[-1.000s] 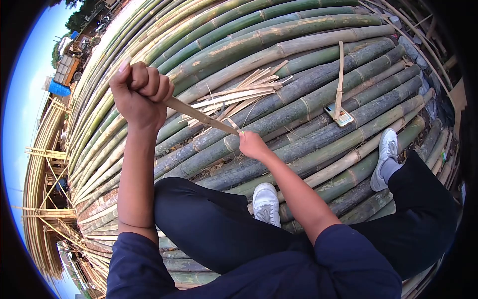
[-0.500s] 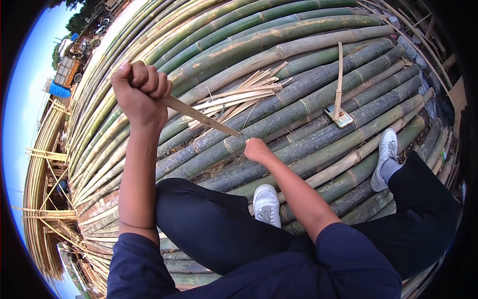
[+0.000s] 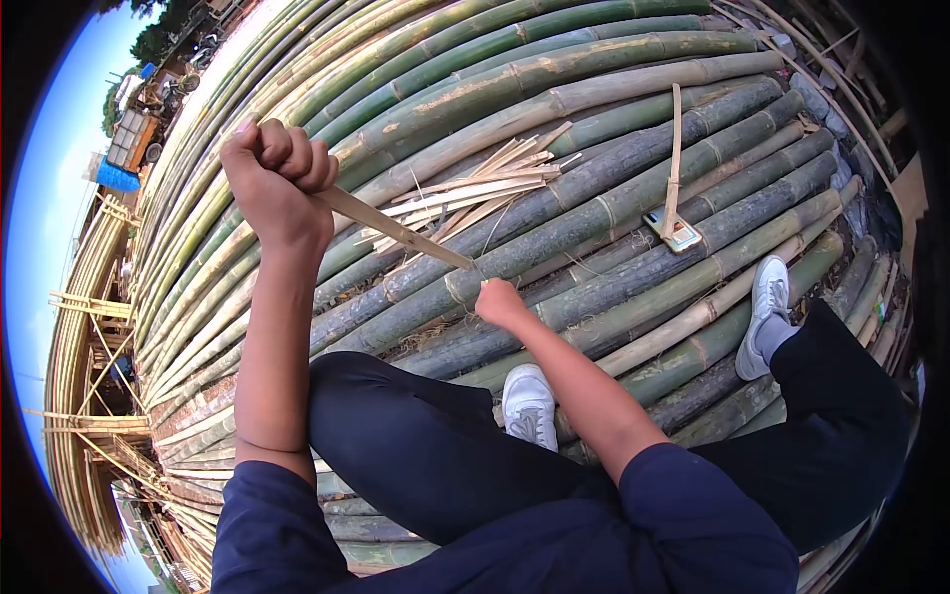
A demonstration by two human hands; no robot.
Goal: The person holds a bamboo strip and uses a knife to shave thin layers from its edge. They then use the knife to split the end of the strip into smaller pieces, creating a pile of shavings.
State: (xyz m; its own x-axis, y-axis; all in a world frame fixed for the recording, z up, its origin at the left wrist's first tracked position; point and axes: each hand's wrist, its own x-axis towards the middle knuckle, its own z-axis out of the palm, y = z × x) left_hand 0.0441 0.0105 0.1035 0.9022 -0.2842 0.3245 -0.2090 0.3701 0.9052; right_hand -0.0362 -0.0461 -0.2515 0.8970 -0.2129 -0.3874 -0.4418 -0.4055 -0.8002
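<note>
My left hand is closed in a raised fist around one end of a flat bamboo strip. The strip slants down to the right, its far end close to my right hand. That hand is closed too, low over the bamboo poles; a small thin object seems to poke out of its fingers at the strip's end, too small to name. Beyond the strip lies a loose pile of split bamboo slivers on the poles.
A phone rests on the poles to the right, with another bamboo strip lying across it. My white shoes stand on the round poles. At the far left are a rack of stacked poles and a parked truck.
My right hand has shifted slightly left and up along the strip's end. The left hand and its strip have hardly moved.
</note>
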